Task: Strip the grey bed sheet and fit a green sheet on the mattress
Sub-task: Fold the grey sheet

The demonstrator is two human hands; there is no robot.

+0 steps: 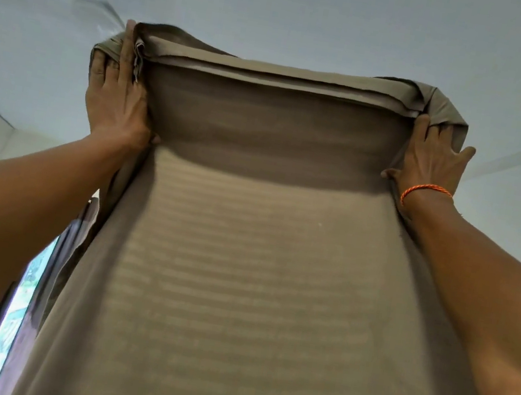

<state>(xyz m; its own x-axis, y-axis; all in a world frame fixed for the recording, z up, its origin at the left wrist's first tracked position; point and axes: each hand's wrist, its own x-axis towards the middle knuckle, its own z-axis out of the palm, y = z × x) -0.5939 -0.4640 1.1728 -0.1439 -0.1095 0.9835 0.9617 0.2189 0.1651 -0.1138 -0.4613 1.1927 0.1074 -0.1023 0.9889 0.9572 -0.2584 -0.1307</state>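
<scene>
Pale ceiling (318, 7) fills my view, blurred ceiling fan (94, 9) upper left, window (20, 288) with a dark curtain (73, 235) lower left. Mattress (252, 299) stands upright in front of me, ribbed face toward the camera. Grey bed sheet (275, 124) wraps its top end, bunched at both top corners. Left hand (117, 97) grips the sheet at the left corner; right hand (431, 157), orange wrist thread (425, 192), grips it at the right corner. No containers visible.
</scene>
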